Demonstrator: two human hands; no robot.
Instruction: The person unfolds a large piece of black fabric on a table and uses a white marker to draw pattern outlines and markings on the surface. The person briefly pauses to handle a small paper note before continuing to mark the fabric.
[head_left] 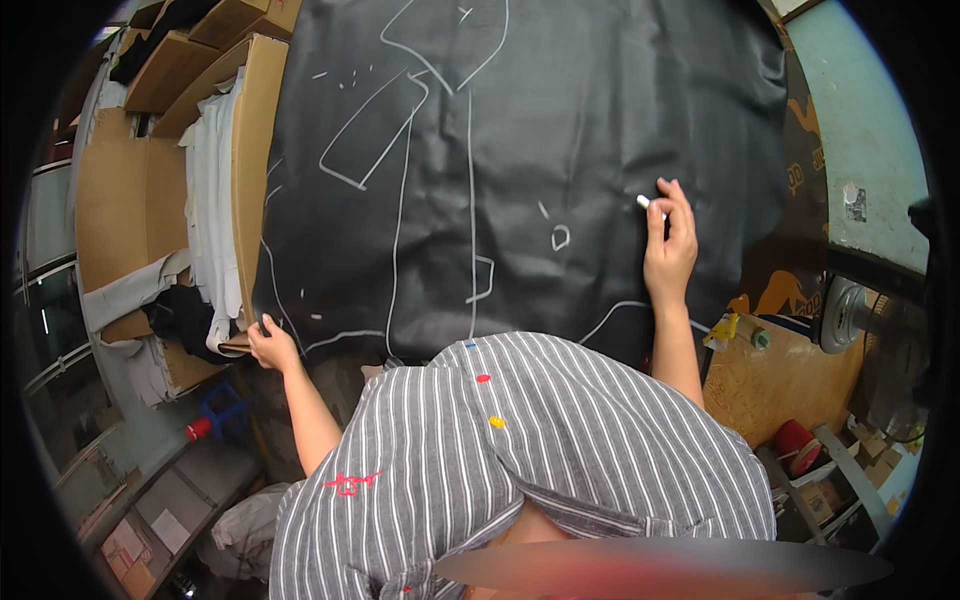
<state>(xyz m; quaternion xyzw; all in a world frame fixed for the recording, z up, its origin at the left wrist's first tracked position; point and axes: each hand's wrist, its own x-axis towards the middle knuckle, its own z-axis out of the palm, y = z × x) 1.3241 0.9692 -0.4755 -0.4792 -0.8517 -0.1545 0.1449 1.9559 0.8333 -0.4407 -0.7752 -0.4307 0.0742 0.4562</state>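
A black, leather-like sheet (590, 120) with white outlines drawn on it lies spread before me. My right hand (673, 240) is over the sheet's right part, pinching a short stick of white chalk (644, 202) between thumb and fingers. The chalk's tip points left, and I cannot tell whether it touches the sheet. At the sheet's near left corner is my left hand (274, 345), its fingers curled by the sheet's edge and the lower end of a cardboard box (250, 200). What those fingers grip is hidden.
White folded cloth (212, 190) fills the open box along the left edge. To the right are a pale green surface (880, 130), a grey fan (848, 315) and a wooden board (780, 380). A red spool (796, 447) stands lower right; a blue stool (225, 412) is lower left.
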